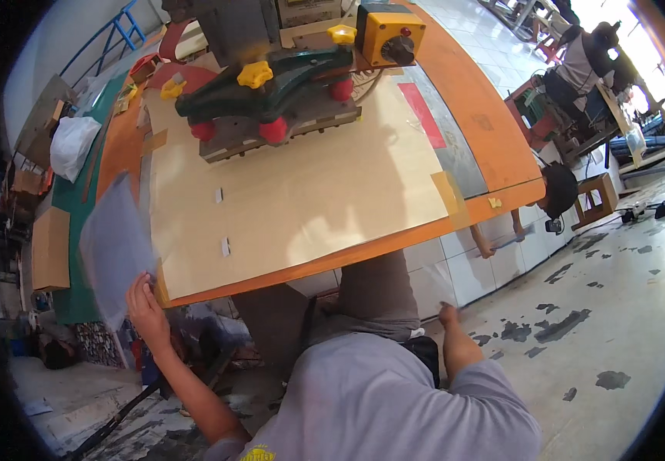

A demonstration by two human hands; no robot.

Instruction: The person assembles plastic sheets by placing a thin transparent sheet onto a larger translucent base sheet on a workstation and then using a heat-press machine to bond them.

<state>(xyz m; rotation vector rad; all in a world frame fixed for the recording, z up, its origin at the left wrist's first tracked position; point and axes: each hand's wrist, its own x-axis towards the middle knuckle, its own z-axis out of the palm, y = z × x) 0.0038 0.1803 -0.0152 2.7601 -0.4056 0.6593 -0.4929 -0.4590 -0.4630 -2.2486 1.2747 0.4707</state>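
Left hand (146, 311), lower left of frame: fingers set against the right edge of a sheet (117, 250); whether it is pinched cannot be told, the thumb being hidden. Sheet seen at left of frame, just beyond the table's near-left corner: thin, see-through, bluish grey, blurred, tapered at top and bottom. Right hand (448, 313), right of lower centre: blurred, its grip cannot be told. Cream board (317, 207) laid across the orange table (494, 115), centre; two small white pieces (226, 247) borne on it. Green-topped press (279, 88), yellow-knobbed, noted at top centre.
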